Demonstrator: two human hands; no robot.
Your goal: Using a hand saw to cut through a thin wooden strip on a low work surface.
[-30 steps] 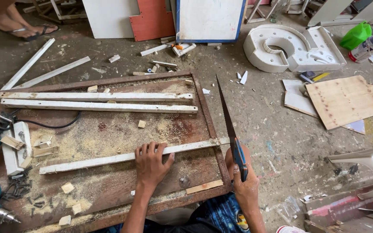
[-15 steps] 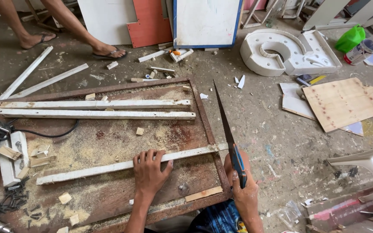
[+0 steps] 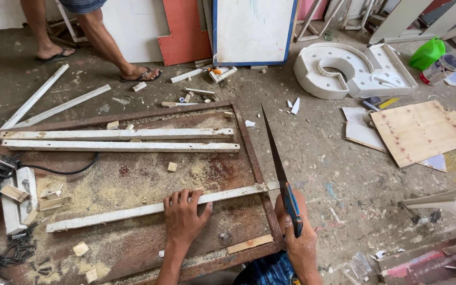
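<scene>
Pressing a white strip (image 3: 154, 209) flat against a rusty board (image 3: 133, 248), the left hand (image 3: 184, 219) lies open, fingers spread over the wood, while the right hand (image 3: 302, 248) is closed tight around the blue handle of a handsaw (image 3: 281, 171). The blade points up and away, its teeth just beside the strip's end where it overhangs the board's right rim. A clean cut here likely calls for firm downward pressure close to the rim and a blade kept square to the strip. Sawdust (image 3: 106, 192) and small offcuts lie around the strip. Farther off, two longer white strips (image 3: 117, 140) rest side by side across the board. Beyond them, a second person's sandalled foot (image 3: 141, 74) stands on the concrete floor.
</scene>
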